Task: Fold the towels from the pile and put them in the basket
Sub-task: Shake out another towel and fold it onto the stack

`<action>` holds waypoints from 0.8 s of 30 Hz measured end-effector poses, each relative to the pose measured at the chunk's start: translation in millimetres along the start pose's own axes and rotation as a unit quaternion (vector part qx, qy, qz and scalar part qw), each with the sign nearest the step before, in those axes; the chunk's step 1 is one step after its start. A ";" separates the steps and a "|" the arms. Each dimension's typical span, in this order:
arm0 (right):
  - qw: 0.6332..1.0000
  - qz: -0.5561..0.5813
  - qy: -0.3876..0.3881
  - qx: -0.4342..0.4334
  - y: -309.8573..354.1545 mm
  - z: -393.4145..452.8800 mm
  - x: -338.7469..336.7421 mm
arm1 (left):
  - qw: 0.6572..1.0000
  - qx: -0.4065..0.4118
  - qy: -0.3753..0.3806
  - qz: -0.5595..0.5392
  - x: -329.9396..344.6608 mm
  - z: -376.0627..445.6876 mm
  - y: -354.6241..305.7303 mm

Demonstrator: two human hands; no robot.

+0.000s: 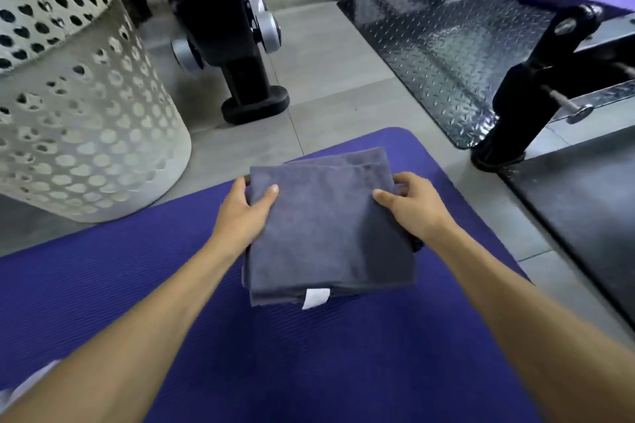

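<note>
Grey-blue folded towel point(330, 227) sits mid-frame over the purple exercise mat point(343, 354), held from both sides. Left hand point(245, 213) grips its left edge, thumb on top, fingers curled under. Right hand point(412, 208) grips the right edge the same way, thumb on top. Towel is folded into a rough rectangle, several layers showing at the near edge, white label point(315, 298) sticking out there. Can't tell whether the towel is resting on the mat or lifted just off it. White perforated basket point(86, 134) stands on the grey floor point(326, 65) to the left, just beyond the mat's edge, well apart from the towel. Black gym equipment frame point(240, 55) behind, diamond-plate sheet point(446, 55) at right.
</note>
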State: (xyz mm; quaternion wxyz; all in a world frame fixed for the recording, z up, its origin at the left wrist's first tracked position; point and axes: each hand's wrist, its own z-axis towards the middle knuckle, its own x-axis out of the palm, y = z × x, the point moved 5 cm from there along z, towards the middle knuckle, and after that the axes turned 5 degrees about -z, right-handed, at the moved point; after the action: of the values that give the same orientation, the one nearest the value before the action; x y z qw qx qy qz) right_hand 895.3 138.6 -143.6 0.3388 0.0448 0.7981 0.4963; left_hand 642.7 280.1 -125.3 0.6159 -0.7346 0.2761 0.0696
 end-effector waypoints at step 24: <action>0.998 -0.045 -0.043 -0.005 33.3 5.6 -25.9 | 0.998 -0.015 0.028 -0.052 -2.6 7.4 -29.0</action>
State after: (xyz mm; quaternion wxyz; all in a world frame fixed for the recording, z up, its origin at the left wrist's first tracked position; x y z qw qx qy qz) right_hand 909.6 149.1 -104.8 0.3946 0.0281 0.7816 0.4823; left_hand 656.6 290.5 -100.7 0.5999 -0.7585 0.2537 0.0211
